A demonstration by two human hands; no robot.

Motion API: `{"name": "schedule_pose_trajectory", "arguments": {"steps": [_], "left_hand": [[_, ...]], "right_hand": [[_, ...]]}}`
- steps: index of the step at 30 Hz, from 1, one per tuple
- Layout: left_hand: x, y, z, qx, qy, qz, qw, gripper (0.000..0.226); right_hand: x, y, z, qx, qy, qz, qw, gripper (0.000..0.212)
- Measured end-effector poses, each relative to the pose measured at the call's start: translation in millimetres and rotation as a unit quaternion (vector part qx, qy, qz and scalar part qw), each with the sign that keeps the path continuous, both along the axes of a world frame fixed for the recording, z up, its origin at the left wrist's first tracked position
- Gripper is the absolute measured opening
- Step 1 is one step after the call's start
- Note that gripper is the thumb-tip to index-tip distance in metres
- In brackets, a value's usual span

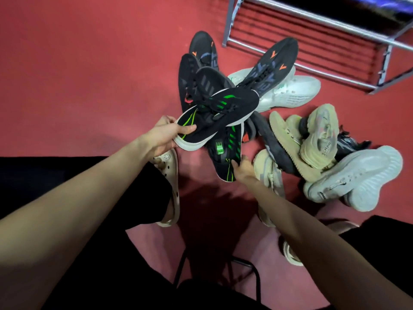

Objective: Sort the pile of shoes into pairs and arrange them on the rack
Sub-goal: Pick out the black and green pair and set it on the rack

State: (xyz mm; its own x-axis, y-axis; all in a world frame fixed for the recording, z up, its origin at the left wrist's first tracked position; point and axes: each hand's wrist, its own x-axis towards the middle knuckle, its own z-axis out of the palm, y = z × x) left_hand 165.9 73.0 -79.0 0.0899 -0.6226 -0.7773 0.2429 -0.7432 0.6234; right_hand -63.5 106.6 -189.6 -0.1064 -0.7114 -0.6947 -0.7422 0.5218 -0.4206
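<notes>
Overhead, left hand (166, 136) grips one green-striped shoe (214, 117) (heel between fingers (186, 130)).

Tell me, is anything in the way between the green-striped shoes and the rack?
Yes. The left hand and right hand each hold a green-striped shoe; black orange-marked shoes and a white shoe lie piled before the rack.

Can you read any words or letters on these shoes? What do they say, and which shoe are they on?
Tan knit shoe: side lettering reads roughly "3LAPP", too blurred to be sure.
Black shoe with orange marks: big grey letters on the side, warped, unreadable.
Black-and-green shoe at the right hand: green tongue tag, only bars visible, no readable word.
Black-and-green shoe held by the left hand: no text.
</notes>
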Motion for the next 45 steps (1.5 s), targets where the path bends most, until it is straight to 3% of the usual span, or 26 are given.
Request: {"name": "schedule_pose_trajectory", "arguments": {"steps": [2, 4, 6, 11, 15, 20, 25, 29, 33, 37, 42, 45], "left_hand": [[-6, 1, 3, 0.002, 0.005, 0.001, 1.000, 0.069], [-12, -1, 2, 0.010, 0.015, 0.019, 1.000, 0.046], [-21, -2, 6, 0.010, 0.031, 0.024, 0.999, 0.039], [-45, -6, 23, -0.010, 0.024, 0.016, 1.000, 0.071], [-79, -9, 52, -0.038, 0.041, -0.001, 0.998, 0.040], [-117, -10, 79, -0.076, 0.032, -0.017, 0.996, 0.064], [-166, -9, 107, -0.098, 0.059, -0.033, 0.993, 0.024], [-196, -16, 125, -0.094, 0.121, -0.023, 0.988, 0.026], [-211, -28, 131, -0.069, 0.148, -0.053, 0.985, 0.044], [-220, -47, 127, -0.059, 0.175, -0.032, 0.982, 0.032], [-244, -80, 99, -0.015, 0.162, -0.053, 0.985, 0.026], [-263, -103, 76, -0.005, 0.223, -0.021, 0.975, 0.028]], "right_hand": [[-3, -9, 0, 0.011, -0.005, -0.001, 1.000, 0.041], [-6, -16, 5, 0.023, -0.011, 0.005, 1.000, 0.039], [-10, -19, 14, 0.035, -0.020, 0.004, 0.999, 0.039], [-32, -10, 62, -0.017, -0.009, 0.057, 0.998, 0.038], [-68, -12, 107, -0.052, 0.009, 0.097, 0.994, 0.028], [-116, -5, 168, -0.057, 0.018, 0.117, 0.991, 0.045], [-164, 13, 189, -0.097, 0.001, -0.026, 0.995, 0.049], [-195, 20, 208, -0.144, -0.010, -0.127, 0.981, 0.049], [-220, 8, 215, -0.143, -0.039, -0.219, 0.964, 0.041], [-236, -13, 218, -0.139, -0.117, -0.333, 0.925, 0.035], [-255, -63, 192, -0.170, -0.092, -0.377, 0.906, 0.025], [-268, -97, 171, -0.183, -0.089, -0.403, 0.892, 0.026]]}}
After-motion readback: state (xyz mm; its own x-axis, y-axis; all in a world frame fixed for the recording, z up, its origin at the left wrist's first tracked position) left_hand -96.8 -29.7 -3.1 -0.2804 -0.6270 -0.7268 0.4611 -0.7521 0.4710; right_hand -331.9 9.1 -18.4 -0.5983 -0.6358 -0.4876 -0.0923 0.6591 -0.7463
